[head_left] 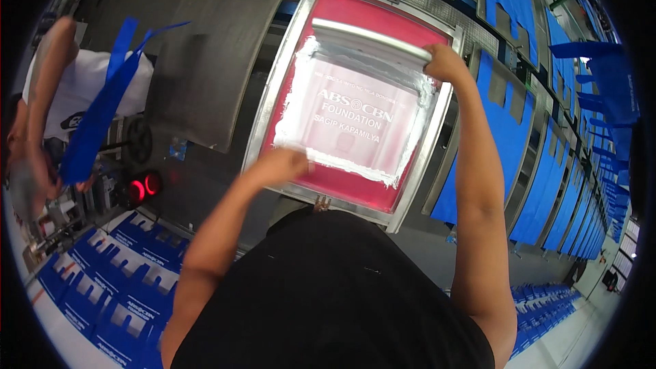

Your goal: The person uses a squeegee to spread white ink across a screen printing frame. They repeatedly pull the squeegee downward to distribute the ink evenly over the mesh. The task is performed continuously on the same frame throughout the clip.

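Centrally in the frame, a metal-framed printing screen with pink mesh and white ink smears (355, 106) lies tilted. The person's right hand (444, 63), in the upper right of centre, is closed around the end of a long silver squeegee bar (372, 35) lying across the screen's top. The left hand (283, 166), just below centre, rests on the screen's lower edge; whether its fingers grasp cannot be told. At the left, another person (48, 109) holds a blue fabric bag (102, 106). Blue bags (509, 130) line the right.
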Motion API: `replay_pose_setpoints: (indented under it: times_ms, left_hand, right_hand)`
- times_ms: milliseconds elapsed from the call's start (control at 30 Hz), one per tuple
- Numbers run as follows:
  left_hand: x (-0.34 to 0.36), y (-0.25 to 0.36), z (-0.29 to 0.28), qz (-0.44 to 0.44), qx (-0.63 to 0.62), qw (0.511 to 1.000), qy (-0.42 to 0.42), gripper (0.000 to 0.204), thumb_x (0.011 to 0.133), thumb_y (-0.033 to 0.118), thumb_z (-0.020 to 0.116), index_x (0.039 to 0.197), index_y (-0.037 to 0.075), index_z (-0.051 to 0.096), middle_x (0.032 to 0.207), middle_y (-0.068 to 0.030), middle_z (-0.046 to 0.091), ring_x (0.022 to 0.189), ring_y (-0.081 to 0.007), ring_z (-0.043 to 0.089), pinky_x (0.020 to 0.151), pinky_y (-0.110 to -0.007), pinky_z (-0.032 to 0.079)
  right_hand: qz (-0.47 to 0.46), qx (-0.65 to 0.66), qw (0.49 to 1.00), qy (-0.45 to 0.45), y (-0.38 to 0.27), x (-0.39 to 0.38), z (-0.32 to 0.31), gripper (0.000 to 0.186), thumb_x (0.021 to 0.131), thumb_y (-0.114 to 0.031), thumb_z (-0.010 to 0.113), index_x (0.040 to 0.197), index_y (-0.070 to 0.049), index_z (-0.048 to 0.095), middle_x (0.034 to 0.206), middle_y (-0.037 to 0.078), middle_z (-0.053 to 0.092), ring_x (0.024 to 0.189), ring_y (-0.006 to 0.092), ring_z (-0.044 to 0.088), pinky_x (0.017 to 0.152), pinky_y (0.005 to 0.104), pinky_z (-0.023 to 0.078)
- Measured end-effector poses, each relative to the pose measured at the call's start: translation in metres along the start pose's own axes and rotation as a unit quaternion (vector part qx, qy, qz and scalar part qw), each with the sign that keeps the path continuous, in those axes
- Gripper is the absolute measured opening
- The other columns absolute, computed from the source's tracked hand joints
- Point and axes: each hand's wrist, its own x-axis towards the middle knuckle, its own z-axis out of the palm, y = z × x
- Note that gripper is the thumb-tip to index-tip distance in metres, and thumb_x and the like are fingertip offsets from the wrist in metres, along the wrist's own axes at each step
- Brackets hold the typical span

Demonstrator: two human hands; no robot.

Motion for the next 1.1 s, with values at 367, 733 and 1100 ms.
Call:
replay_pose_setpoints:
  times_ms: [367,733,1100]
  left_hand:
    - [-0.044,-0.059,0.157,-0.038,-0.325,0.937,-0.121,0.042,0.095,0.041,0.058,0.084,0.002,0.065,0.069,0.0030,0.057,0.068,-0.0055,0.050,0.063,-0.024,0.042]
    - [-0.053,-0.035,0.137,-0.027,-0.332,0.931,-0.148,0.041,0.098,0.040,0.052,0.079,0.006,0.063,0.063,0.0042,0.052,0.057,-0.0047,0.047,0.052,-0.021,0.037]
    - [-0.030,-0.068,0.173,-0.100,-0.148,0.984,-0.030,0.054,0.093,0.049,0.054,0.070,0.001,0.066,0.060,-0.0076,0.059,0.058,-0.0173,0.058,0.057,-0.034,0.045]
  right_hand:
    - [-0.042,-0.017,0.998,0.049,-0.051,0.012,0.026,0.053,0.066,-0.008,0.055,0.118,-0.008,0.064,0.109,0.020,0.066,0.107,0.0362,0.060,0.093,0.0418,0.047]
    - [0.002,-0.039,0.998,0.042,-0.145,-0.171,0.098,0.049,0.066,-0.004,0.059,0.114,-0.015,0.067,0.101,0.012,0.069,0.097,0.0296,0.064,0.085,0.0408,0.051]
    - [-0.007,-0.021,0.995,0.101,-0.146,-0.260,0.119,0.042,0.069,-0.012,0.067,0.110,-0.008,0.062,0.095,0.011,0.067,0.096,0.0293,0.061,0.089,0.0422,0.040]
